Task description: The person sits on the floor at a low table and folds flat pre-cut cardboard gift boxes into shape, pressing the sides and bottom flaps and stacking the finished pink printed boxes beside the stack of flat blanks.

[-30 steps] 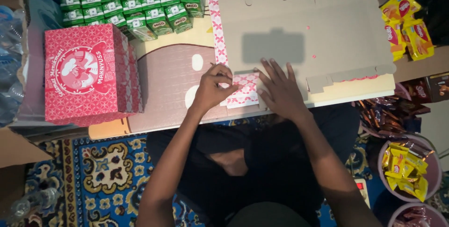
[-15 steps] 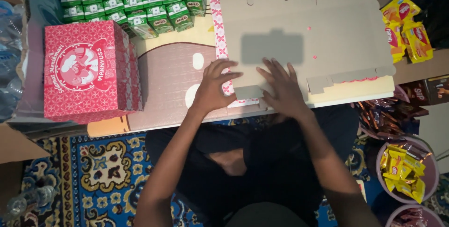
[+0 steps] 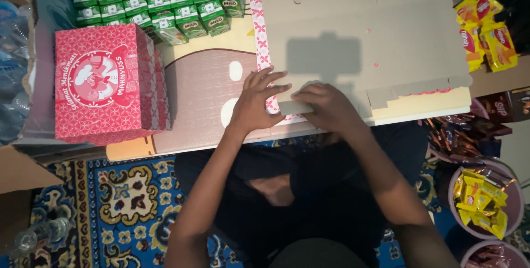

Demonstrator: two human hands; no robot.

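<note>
A flat, unfolded cardboard box blank [image 3: 364, 47], brown inside with a pink patterned edge, lies on a low table [image 3: 199, 102]. My left hand [image 3: 255, 98] presses flat, fingers spread, on the blank's near left corner. My right hand [image 3: 326, 108] lies beside it, fingers curled over a near flap of the blank and pressing it down. Both forearms reach up from the bottom of the view.
A folded red patterned box [image 3: 102, 83] stands at the table's left. Several green drink cartons [image 3: 165, 3] sit in rows behind it. Yellow snack packets [image 3: 486, 28] lie at the right, more in pink bowls [image 3: 483, 207] on a patterned rug [image 3: 110, 202]. Plastic bottles [image 3: 11, 75] are at the left.
My right hand has slid left and closed its fingers over the near flap. My left hand has spread flat on the blank's corner.
</note>
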